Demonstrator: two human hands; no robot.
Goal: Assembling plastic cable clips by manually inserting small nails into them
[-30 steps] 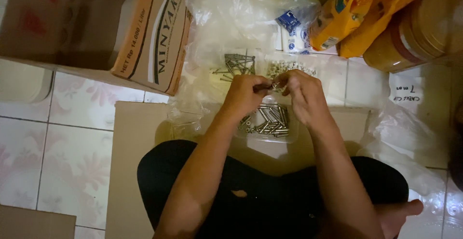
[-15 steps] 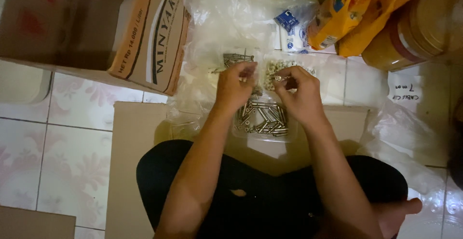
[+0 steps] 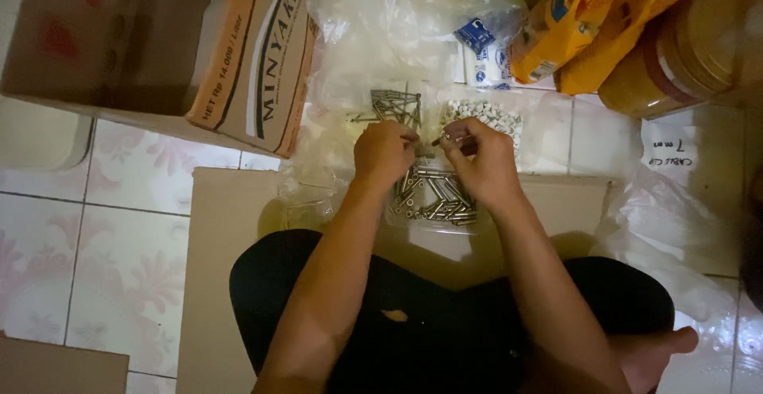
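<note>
Head view, looking down on a seated person. Both forearms reach forward from the lap and converge over a clear plastic sheet (image 3: 358, 52) spread on the tiled floor (image 3: 103, 227). The left hand (image 3: 383, 152) is curled, fingers (image 3: 404, 134) pinched toward the thumb on a small metal piece; the piece itself is too small to identify. The right hand (image 3: 481, 159) is likewise curled, its fingertips (image 3: 455, 133) pinched on a small dark item held just beside the left fingertips, so the two hands nearly touch (whether both grip the same piece cannot be told).

Three small heaps lie on the sheet. One heap of shiny screws (image 3: 433, 197) sits directly beneath the hands, at the near edge; too many to count, loosely crossed. One heap of darker nails (image 3: 393, 105) lies just beyond the left hand. One heap of white clips (image 3: 485, 114) lies just beyond the right hand.

One open cardboard box (image 3: 254, 52) stands at upper left, its flap hanging toward the sheet. One flat cardboard panel (image 3: 230, 243) lies under the legs. Two orange packets (image 3: 604, 12) rest at upper right, beside one amber jar (image 3: 683, 52). One blue-and-white packet (image 3: 485, 48) lies between sheet and packets. One hand-written paper label (image 3: 671, 155) lies at right.
</note>
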